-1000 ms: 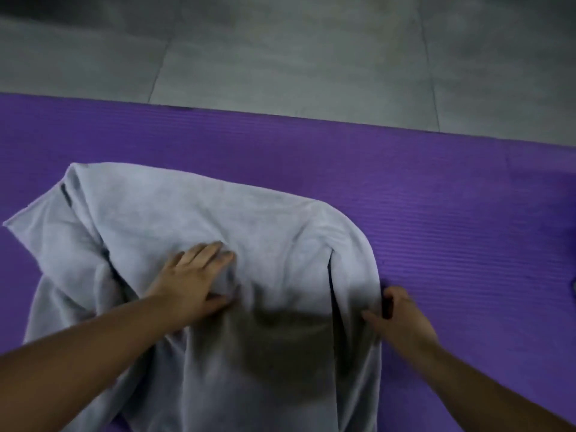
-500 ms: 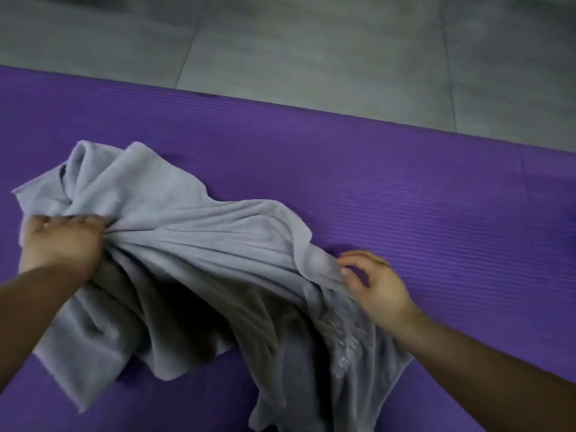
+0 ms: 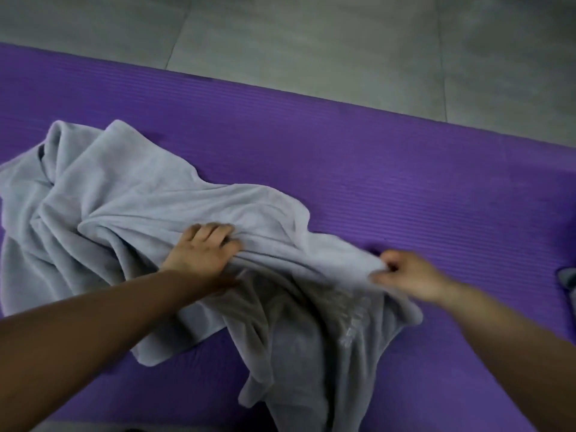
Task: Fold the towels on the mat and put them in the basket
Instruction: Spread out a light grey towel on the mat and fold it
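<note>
Soft, limp grey towel, bunched in the left hand and edge-pinched by the right hand, likely handles best by its corners

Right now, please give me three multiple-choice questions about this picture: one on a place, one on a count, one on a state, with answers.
1. Where does the grey towel lie? A. on a purple mat B. on a table C. in a sink
2. How many hands hold it? A. none B. one C. two
3. What is its state? A. neatly folded B. crumpled C. rolled up
Answers: 1 A, purple mat shows beside it; 2 C, the left hand grips a fold, the right hand pinches an edge; 3 B, creases run everywhere.
</note>
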`<state>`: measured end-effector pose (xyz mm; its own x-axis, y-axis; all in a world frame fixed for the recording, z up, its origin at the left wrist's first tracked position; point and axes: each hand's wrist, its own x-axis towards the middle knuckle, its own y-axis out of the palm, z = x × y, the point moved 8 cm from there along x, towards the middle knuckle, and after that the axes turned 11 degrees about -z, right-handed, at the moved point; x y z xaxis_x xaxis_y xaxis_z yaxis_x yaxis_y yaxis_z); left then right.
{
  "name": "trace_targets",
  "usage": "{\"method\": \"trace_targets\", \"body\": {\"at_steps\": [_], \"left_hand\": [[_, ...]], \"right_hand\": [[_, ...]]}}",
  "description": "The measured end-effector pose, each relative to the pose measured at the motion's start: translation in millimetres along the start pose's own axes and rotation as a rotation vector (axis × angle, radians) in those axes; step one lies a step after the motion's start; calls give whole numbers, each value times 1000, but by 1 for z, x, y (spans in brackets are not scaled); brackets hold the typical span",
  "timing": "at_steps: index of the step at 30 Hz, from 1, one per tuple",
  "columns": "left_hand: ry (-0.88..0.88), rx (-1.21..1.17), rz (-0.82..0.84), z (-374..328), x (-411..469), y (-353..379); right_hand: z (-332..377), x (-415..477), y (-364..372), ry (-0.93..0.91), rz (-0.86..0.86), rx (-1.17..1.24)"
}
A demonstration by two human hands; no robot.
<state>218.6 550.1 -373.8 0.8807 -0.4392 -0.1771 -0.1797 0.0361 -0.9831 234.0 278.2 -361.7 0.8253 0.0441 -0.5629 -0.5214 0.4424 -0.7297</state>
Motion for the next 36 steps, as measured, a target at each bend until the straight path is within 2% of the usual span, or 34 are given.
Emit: {"method": "trace_targets", "body": {"at_steps": [2, 4, 5, 7, 9, 11, 13, 16, 18, 21, 25, 28, 29, 31, 33, 34, 36], "left_hand": [[11, -20, -110, 3, 5, -7], [-55, -80, -88, 8, 13, -14], [-117, -113, -127, 11, 19, -24], [-224, -216, -303, 18, 33, -46], [-275, -194, -466, 23, 41, -68], [-280, -206, -473, 25, 43, -67], [-158, -177, -432, 13, 36, -55], [149, -77, -403, -22, 8, -38], [291, -73, -324, -45, -13, -25], [287, -111, -141, -62, -28, 0], [293, -177, -163, -60, -14, 4], [242, -236, -90, -55, -4, 4], [261, -239, -78, -58, -4, 2], [340, -422, -110, -76, -13, -13], [420, -523, -135, -101, -30, -21], [480, -512, -118, -114, -40, -17], [581, -444, 86, -145, -55, -11]], "right_hand": [[-9, 8, -33, 56, 43, 81], [-15, 21, -74, 111, -43, 184], [-16, 29, -97, 116, -159, 212], [-12, 38, -146, 97, -522, 200], [-4, 32, -174, 92, -842, 128], [-1, 24, -170, 106, -937, 34], [-13, 20, -141, 156, -854, -14], [-58, 10, -79, 310, -620, 45], [-83, -6, -41, 417, -458, 93], [-96, -20, -7, 439, -283, -22], [-92, -16, -16, 409, -260, -123], [-100, -17, -26, 394, -228, -170], [-106, -18, -30, 396, -225, -177], [-122, -23, -47, 429, -246, -251], [-149, -35, -73, 534, -302, -371], [-165, -44, -83, 598, -338, -410], [-192, -64, -90, 684, -385, -437]]}}
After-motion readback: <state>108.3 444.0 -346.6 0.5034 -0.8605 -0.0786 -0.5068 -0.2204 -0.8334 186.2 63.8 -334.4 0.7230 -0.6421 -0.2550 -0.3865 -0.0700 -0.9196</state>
